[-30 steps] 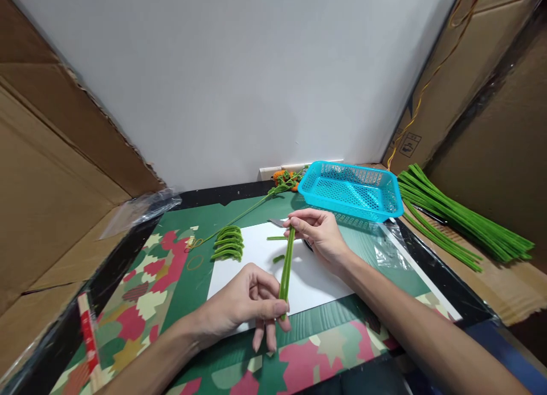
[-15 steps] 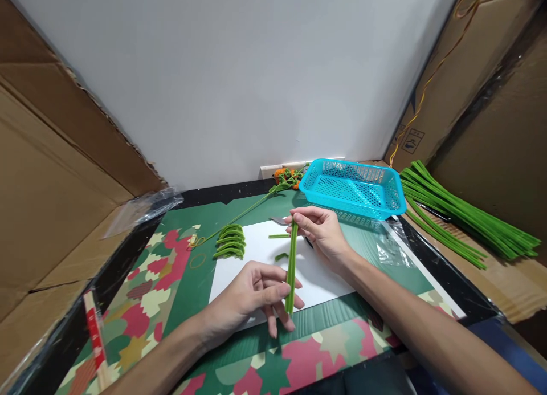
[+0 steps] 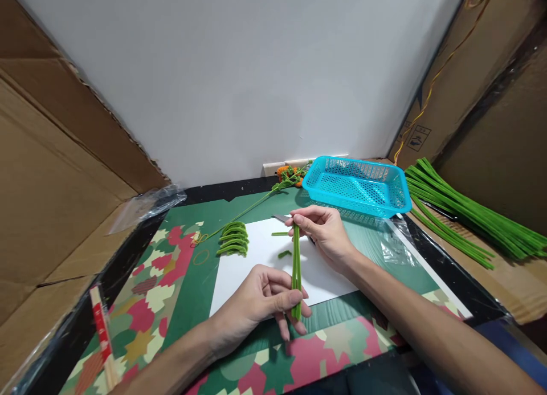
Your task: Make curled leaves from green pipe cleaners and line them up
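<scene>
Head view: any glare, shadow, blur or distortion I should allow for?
Head view: glare streaks the blue basket and glints off the clear plastic at right; soft shadow falls on the white paper near the hands; the left hand looks faintly blurred at its lowest edge, while the held green stems read clearly; the cardboard panels look stretched toward the frame edges.

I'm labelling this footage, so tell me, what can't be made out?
All in the head view:
- Pointed metal tool: most of it, hidden by the right grip.
- Held green strips: exact count, overlapping one another.
- Green bundle: one end, cut off by right edge.
- Carton print: too small to read.
</scene>
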The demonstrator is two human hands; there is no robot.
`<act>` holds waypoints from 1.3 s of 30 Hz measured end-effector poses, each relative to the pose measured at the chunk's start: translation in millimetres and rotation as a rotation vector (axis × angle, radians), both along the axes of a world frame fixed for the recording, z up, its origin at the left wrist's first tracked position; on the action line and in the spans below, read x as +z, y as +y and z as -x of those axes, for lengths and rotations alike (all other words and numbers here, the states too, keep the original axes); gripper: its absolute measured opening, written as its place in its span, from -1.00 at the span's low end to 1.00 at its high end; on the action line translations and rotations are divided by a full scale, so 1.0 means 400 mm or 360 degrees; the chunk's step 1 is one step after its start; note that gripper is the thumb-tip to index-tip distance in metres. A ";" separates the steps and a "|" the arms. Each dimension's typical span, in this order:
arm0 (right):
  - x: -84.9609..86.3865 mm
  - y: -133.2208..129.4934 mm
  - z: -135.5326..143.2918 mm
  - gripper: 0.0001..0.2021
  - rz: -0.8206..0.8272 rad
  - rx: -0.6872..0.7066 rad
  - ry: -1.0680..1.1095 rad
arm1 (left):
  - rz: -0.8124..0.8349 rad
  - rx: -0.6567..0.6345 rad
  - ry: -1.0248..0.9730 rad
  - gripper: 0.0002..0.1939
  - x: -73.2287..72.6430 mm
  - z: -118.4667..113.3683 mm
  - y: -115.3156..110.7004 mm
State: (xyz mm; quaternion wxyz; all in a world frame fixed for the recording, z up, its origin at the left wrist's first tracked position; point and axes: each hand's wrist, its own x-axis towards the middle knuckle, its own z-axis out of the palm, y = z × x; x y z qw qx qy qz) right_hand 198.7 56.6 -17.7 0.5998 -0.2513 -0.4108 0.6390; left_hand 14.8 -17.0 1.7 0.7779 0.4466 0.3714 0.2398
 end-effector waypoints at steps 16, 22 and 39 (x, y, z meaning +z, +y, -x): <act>0.014 -0.006 0.001 -0.69 0.0071 0.0120 0.0052 | -0.0119 -0.0058 0.0063 -0.68 -0.002 0.002 0.007; 0.015 -0.012 0.006 -0.68 0.0106 0.0214 0.0120 | -0.0104 -0.0105 0.0069 -0.67 -0.004 0.002 0.007; 0.019 -0.014 0.006 -0.66 0.0104 0.0178 0.0194 | -0.0259 -0.0120 0.0296 -0.76 0.004 0.002 -0.006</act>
